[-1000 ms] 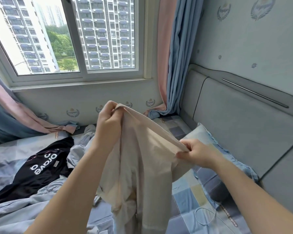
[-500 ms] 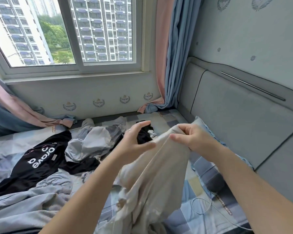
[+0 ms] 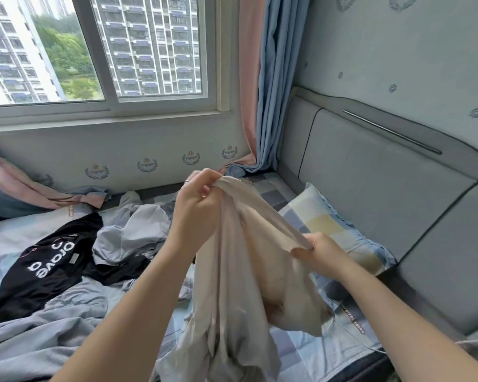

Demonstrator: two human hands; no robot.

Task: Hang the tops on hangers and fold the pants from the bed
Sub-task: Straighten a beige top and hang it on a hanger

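Scanning from the far left, meets a pink curtain trailing onto the bed below the window. Finds next a black top with white lettering, spread fairly flat on the pale checked sheet. Passes on to a crumpled grey garment, heaped just beside the black top and lapping over its right edge. Holds the left hand up above that heap, fingers and thumb curled tight, pinching one end of the upper edge of a beige garment. Has that edge stretched taut and slanting down to the right, lifted off the bed, the rest of the cloth hanging in loose folds between the two forearms toward the sheet. Cannot tell top from pants in this bundle. Notes a blue curtain hanging in the corner behind the stretched edge. Grips the lower end of the edge with the right hand, thumb and fingers closed on the fabric, lower than the left. Finds just behind that hand a pillow in blue, yellow and grey checks, lying at the foot of a padded grey headboard along the right side
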